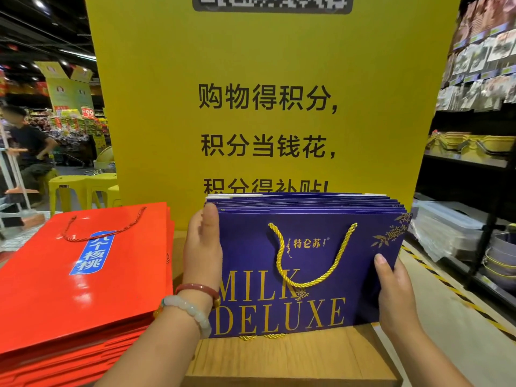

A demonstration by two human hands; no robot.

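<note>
hands point(202, 252) point(396, 291) grip blue bags point(251, 247), red bags point(83, 291) beside.

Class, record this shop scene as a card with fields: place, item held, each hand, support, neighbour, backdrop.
Place: shop aisle, stocked shelves at right
Item held: stack of blue bags, upright, MILK DELUXE on the front
Left hand: grips the stack's left edge, thumb on the front
Right hand: grips the right edge, thumb on the front
Support: wooden stand
Neighbour: red bags piled flat, left of the stack
Backdrop: yellow sign with black print
</note>
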